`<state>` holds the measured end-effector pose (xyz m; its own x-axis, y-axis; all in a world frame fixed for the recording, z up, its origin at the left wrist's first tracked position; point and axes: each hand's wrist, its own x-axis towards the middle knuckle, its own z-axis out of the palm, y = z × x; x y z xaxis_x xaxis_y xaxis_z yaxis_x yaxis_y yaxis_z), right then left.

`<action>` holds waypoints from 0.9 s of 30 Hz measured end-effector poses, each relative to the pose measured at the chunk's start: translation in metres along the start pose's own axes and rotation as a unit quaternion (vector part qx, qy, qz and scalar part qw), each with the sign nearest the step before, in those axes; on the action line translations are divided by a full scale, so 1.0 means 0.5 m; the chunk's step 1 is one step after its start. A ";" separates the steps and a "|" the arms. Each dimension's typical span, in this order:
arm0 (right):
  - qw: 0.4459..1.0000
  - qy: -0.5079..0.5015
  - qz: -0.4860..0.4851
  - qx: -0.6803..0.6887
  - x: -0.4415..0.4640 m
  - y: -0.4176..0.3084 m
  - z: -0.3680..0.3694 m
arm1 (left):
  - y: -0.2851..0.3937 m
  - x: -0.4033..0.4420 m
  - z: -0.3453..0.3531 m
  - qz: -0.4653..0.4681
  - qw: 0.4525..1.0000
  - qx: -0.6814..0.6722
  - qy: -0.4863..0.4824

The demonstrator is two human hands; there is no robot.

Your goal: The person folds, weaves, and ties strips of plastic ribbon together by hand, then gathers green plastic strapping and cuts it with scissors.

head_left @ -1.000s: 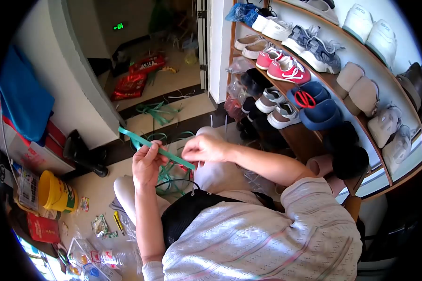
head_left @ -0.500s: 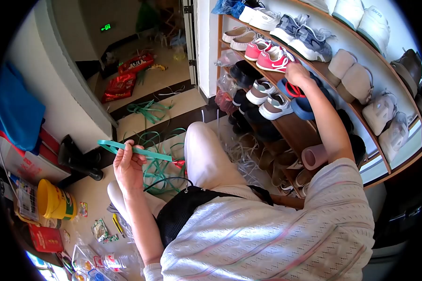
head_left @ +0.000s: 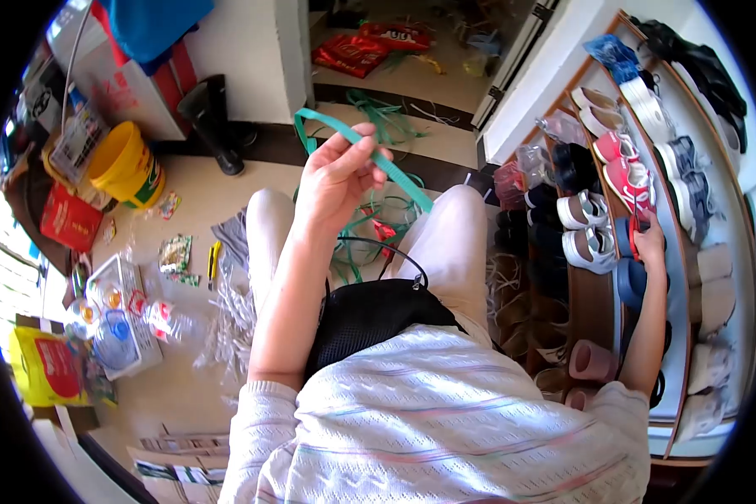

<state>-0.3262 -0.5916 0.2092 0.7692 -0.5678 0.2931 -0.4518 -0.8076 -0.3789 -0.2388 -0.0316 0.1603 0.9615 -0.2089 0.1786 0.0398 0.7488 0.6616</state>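
Left hand [head_left: 336, 181]: my fingers pinch the green strap [head_left: 407, 184], left of the shoe rack [head_left: 586, 290]; right hand [head_left: 650, 242]: my fingers at the red-handled scissors [head_left: 632, 238] on the rack, closed or not, can't tell; best, I judge: grip the handles firmly

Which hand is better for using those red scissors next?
Probably the right hand: it's right at the red scissors by the shoe rack, though I can't tell how firmly it grips. The left hand is farther away and busy pinching the green strap.
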 end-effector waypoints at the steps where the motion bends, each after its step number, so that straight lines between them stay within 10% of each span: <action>1: 0.986 -0.066 -0.007 0.153 -0.036 -0.056 -0.008 | 0.003 -0.001 0.000 0.002 1.000 0.005 -0.007; 4: 0.855 -0.209 -0.121 0.459 -0.154 -0.254 0.003 | 0.010 -0.003 0.000 0.003 1.000 0.001 -0.014; 6: 0.845 -0.304 -0.170 0.407 -0.210 -0.333 0.040 | 0.014 -0.006 0.003 0.013 1.000 0.005 -0.014; 8: 0.691 -0.481 -0.128 0.525 -0.290 -0.402 0.084 | 0.022 -0.011 0.005 0.016 1.000 0.014 -0.016; 14: 0.607 -0.570 -0.150 0.533 -0.422 -0.500 0.161 | 0.043 -0.028 0.012 0.034 0.997 0.073 -0.004; 27: 0.603 -0.597 -0.130 0.514 -0.446 -0.523 0.138 | 0.029 -0.029 0.019 0.049 0.989 0.132 -0.033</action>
<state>-0.3485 -0.2428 0.1824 0.8080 0.5702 -0.1484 -0.1996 0.0280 -0.9795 -0.2544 -0.0236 0.1741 0.9367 -0.1905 0.2938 -0.1347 0.5784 0.8045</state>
